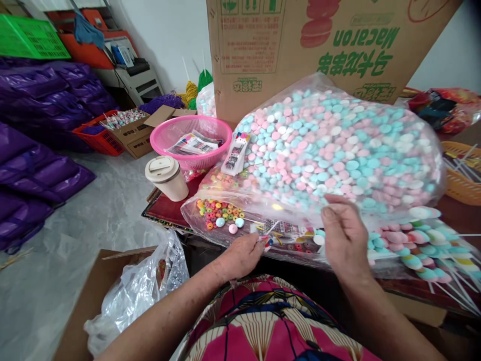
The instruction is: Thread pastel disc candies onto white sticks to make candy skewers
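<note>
Patterned pink cloth (270, 326) fills the bottom edge nearest the camera, with both forearms reaching forward over it. Far left, purple bags (33, 150) are heaped on the floor, a green crate (30, 35) sits above them, and a crumpled clear plastic bag (139, 291) spills from an open carton (86, 301) by the left elbow. Next along, a lidded paper cup (166, 178) stands on the bench (165, 210) corner, just in front of a pink basket (191, 140) holding printed packets. The left hand (242, 258) rests at the bench edge, its fingers (263, 241) pinched closed on a thin white stick (271, 229) with a small wrapper at the tip; ring-shaped candies (218, 210) in mixed colours lie just beyond it under clear film. The right hand (343, 235) is raised beside it, fingers loosely curled and holding nothing, thumb touching the lower edge of a big clear bag of pink, blue and white candies (330, 145). That bag leans against a cardboard box (300, 45) printed "Macaron". Right of the hand, finished candy lollipops (413, 245) lie piled in a row with their sticks pointing right, and an orange basket (462, 175) sits at the far right edge.
</note>
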A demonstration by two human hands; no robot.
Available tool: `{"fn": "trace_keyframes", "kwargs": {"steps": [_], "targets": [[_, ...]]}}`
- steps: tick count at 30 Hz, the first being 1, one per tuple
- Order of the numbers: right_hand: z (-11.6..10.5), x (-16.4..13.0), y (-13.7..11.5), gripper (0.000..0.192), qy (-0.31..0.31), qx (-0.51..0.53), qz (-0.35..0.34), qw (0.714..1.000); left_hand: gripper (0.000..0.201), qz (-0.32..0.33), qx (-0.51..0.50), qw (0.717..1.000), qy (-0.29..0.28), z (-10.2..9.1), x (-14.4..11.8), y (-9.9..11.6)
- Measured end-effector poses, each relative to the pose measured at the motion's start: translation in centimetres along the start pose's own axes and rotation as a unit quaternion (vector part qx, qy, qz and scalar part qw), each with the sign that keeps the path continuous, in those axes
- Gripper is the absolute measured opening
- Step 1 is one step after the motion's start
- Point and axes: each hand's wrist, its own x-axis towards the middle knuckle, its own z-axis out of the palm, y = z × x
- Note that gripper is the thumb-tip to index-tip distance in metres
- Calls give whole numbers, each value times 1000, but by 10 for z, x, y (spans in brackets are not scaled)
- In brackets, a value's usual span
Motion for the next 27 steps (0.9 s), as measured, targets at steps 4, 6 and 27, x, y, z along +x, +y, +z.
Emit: {"fn": "trace_keyframes", "kwargs": {"steps": [4,6,27], "targets": [[-1,-5,-5,29,-189,-117,-327,918,27,-33,-158,985,-60,-3,3,1],[7,-13,-4,32,-236,-155,-430,858,25,-29,-203,969,-136,-7,3,5],[27,-3,23,35,-435,-1,212,875,25,14,-74,974,212,1,-9,-35]]}}
